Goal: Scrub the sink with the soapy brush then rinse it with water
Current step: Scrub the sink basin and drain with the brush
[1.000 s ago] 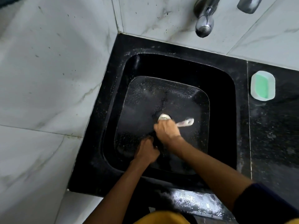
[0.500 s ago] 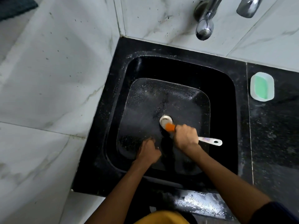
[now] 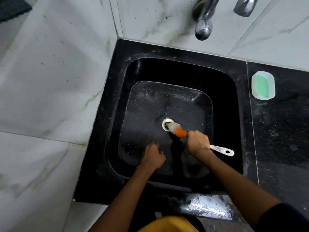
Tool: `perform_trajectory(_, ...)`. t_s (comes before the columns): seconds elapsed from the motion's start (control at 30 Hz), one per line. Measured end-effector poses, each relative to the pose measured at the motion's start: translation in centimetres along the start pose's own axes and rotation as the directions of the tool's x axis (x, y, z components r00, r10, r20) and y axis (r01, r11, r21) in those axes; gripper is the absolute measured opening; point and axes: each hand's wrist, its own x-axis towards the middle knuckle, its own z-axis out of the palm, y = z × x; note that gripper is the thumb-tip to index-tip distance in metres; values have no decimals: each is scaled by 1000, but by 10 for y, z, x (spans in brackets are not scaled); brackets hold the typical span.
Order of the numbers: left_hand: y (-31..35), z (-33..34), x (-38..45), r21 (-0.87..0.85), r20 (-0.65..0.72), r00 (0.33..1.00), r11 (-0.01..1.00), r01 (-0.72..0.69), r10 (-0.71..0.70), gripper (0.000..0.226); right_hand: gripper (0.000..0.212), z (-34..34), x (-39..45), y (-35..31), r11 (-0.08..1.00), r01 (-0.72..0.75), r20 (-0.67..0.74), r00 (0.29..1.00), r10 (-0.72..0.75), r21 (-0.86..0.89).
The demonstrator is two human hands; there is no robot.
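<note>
A black square sink [image 3: 222, 91] fills the middle of the view, its wet floor flecked with soap. The white drain ring [image 3: 165, 123] lies at its centre. My right hand [image 3: 198, 143] is closed around a brush [image 3: 179, 132] with an orange neck and a white handle; the pale bristles rest on the drain's right edge, and the handle end sticks out to the right. My left hand [image 3: 153, 155] is a closed fist resting on the sink floor near the front, left of the brush. I cannot tell if it holds anything.
Two chrome taps [image 3: 203, 29] jut from the marble wall above the sink's back rim; no water runs. A white dish with green soap [image 3: 262, 85] sits on the black counter at the right. The front ledge [image 3: 205, 206] is wet. White marble lies to the left.
My right hand has swung the brush round: its handle now points right and the bristle end has come onto the drain. The left fist has stayed in place.
</note>
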Motion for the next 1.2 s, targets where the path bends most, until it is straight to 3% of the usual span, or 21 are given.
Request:
perform_trajectory(0.07, 1, 1, 1, 4, 3, 1000, 1000, 5, -5, 31, 24, 0, 10, 3, 978, -152, -8, 988, 154, 141)
perform_trajectory(0.23, 6, 2, -1, -35, 54, 998, 999, 34, -32, 35, 28, 19, -7, -33, 902, -167, 144, 982, 118, 399)
perform_trajectory(0.33, 8, 2, 0, -51, 99, 993, 996, 66, -61, 48, 31, 38, -12, -21, 658, -362, 224, 931, 287, 660)
perform_trajectory(0.43, 14, 4, 0, -78, 140, 987, 993, 92, -80, 54, 20, 40, -22, -11, 450, -381, 262, 916, 304, 808)
perform_trajectory(0.57, 33, 8, -15, -154, 163, 987, 988, 21, 4, 29, 20, 34, -29, -12, 263, -341, 278, 928, 250, 902)
perform_trajectory(0.7, 50, 21, -35, -334, 253, 967, 942, 46, 43, 11, 26, 25, -33, -9, 86, -275, 252, 944, 214, 958)
perform_trajectory(0.8, 64, 27, -48, -471, 323, 943, 878, 89, 77, 19, 22, 17, -40, -3, -4, -248, 243, 944, 223, 969)
perform_trajectory(0.97, 87, 29, -65, -477, 288, 948, 879, 21, 133, 17, 21, 8, -48, 7, -102, -197, 217, 942, 254, 975)
perform_trajectory(1.1, 103, 30, -69, -531, 269, 959, 844, 70, 90, 13, 22, -8, -44, 19, -349, -178, 257, 947, 194, 920)
perform_trajectory(1.2, 119, 32, -67, -593, 237, 971, 797, 111, 41, 18, 18, -18, -39, 26, -331, -189, 258, 949, 179, 925)
